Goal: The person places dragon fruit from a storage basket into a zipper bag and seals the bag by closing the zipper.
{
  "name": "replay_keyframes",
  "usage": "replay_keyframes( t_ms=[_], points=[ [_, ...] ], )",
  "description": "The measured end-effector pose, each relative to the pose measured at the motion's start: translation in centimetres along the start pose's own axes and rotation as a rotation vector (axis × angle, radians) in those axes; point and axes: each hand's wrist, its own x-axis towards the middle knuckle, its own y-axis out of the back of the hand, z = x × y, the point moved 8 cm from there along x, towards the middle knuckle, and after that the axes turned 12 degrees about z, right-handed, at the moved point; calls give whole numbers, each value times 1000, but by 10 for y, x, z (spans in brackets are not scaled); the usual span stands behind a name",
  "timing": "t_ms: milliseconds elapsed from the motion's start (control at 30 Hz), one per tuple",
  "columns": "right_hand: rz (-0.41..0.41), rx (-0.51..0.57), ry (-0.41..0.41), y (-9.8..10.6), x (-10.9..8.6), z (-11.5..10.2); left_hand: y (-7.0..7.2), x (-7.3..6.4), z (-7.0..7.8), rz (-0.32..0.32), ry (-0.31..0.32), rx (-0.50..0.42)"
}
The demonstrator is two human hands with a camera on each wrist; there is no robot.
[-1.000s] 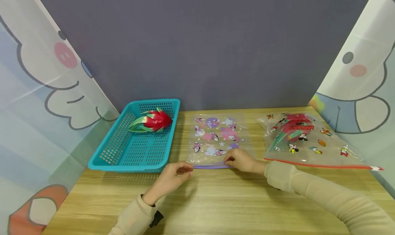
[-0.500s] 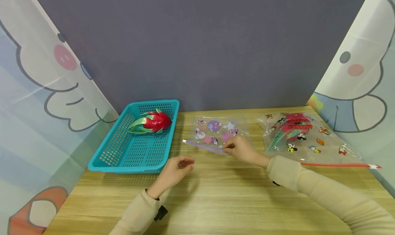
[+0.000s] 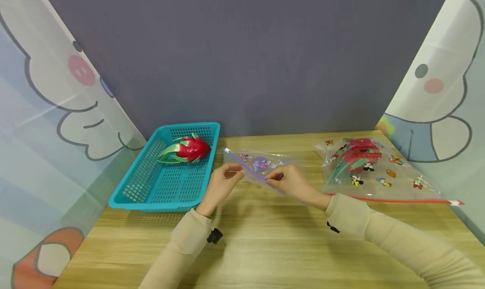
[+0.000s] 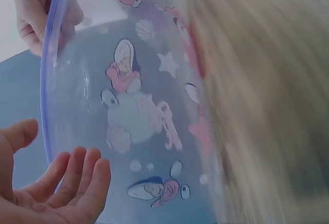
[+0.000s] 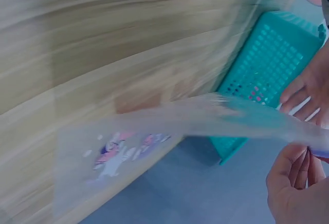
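right-hand grip (image 3: 293, 181): pinching purple zip edge (image 4: 44, 95) of clear printed bag (image 3: 261, 163) | left-hand grip (image 3: 221, 183): fingers relaxed, beside edge, contact cannot be told | bag: tilted, mid-table (image 3: 265, 242), between turquoise basket (image 3: 178, 188) at left, red-edged bag (image 3: 379, 173) at right

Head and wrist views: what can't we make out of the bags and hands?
Purple zip: head view, partly behind the right hand.
Purple-zip bag: right wrist view, film blurred midway.
Left hand: left wrist view, cut off by left and bottom edges; bag contact unclear.
Red-green thing in the red-zip bag: head view, details veiled by printed film.
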Motion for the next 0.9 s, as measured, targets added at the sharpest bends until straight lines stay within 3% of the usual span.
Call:
replay_keyframes(
  t_ms=[333, 667, 767, 900],
  points=[
    [11, 19, 44, -6, 6, -22, -12, 17, 13, -5, 62, -83],
    [51, -10, 31, 0, 12, -18, -10, 20, 7, 3, 99, -94],
    [75, -21, 28, 4, 15, -17, -11, 24, 4, 9, 133, -127],
    [93, -49, 23, 9, 20, -18, -14, 31, 1, 28, 222, -239]
  ],
)
